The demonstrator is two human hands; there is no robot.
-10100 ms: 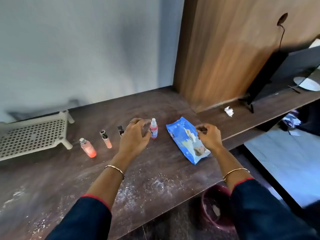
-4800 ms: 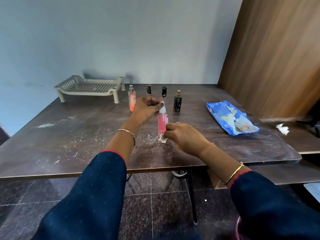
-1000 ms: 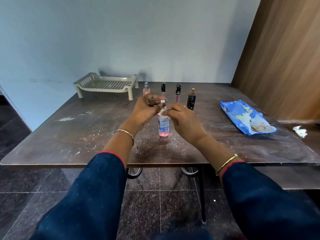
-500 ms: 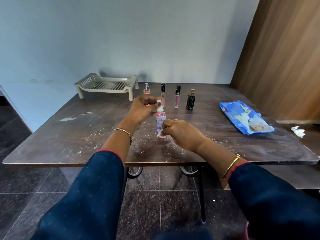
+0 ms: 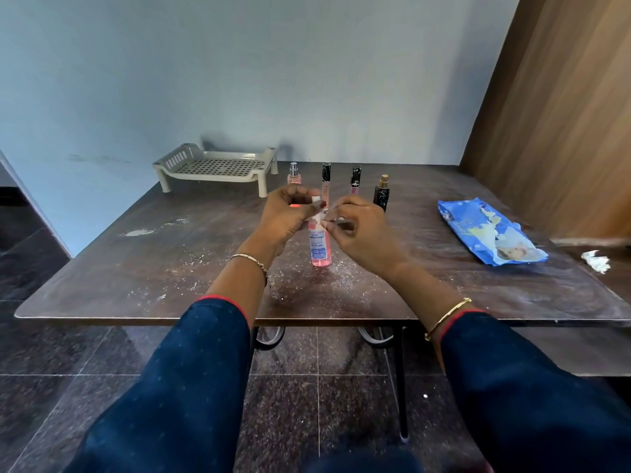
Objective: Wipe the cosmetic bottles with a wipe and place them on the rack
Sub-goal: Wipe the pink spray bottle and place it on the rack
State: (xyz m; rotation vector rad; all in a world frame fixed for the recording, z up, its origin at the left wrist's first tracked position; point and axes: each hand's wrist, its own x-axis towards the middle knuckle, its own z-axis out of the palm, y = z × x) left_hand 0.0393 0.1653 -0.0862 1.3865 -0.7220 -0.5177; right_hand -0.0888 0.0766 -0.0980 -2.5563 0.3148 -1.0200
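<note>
A pink spray bottle (image 5: 320, 247) with a blue-and-white label stands upright on the dark table (image 5: 170, 268). My left hand (image 5: 290, 215) grips its white cap from the left. My right hand (image 5: 362, 227) pinches a small white wipe against the bottle's neck; the wipe is mostly hidden by the fingers. Behind the hands stand a small pink perfume bottle (image 5: 294, 174), two slim tubes with black caps (image 5: 325, 180) (image 5: 355, 180) and a black bottle with a gold cap (image 5: 381, 196). The beige perforated rack (image 5: 215, 167) sits at the back left with nothing on it.
A blue pack of wipes (image 5: 488, 230) lies at the right of the table. A crumpled white tissue (image 5: 596, 261) lies beyond it near the wooden panel (image 5: 563, 114). White dust speckles the tabletop around the bottle. A blue wall stands behind the table.
My right hand has risen with the wipe from the bottle's base to its neck. The bottle now stands on the table instead of being held tilted. My left hand stays on the cap.
</note>
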